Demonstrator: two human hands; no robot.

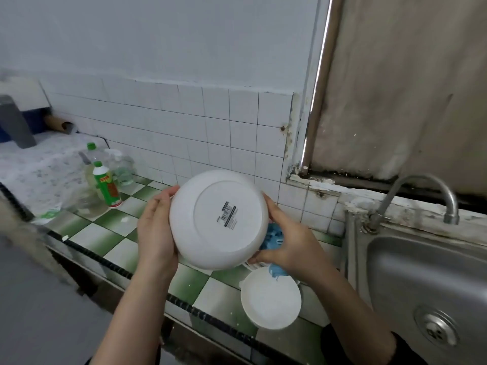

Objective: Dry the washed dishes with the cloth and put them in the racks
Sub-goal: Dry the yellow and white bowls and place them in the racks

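Note:
A white bowl (218,219) is held up over the counter with its underside and a barcode sticker facing me. My left hand (155,233) grips its left rim. My right hand (287,241) grips the right rim, and a blue cloth (274,237) shows bunched behind that hand and hangs below it. A second white dish (271,299) sits on the green and white tiled counter (116,230) just below, close to the front edge. No rack is in view.
A steel sink (411,272) with a curved tap (421,196) lies to the right. Green-capped bottles (106,184) and clear plastic containers stand at the back left of the counter. A tiled wall runs behind, and a grey object (14,122) stands at far left.

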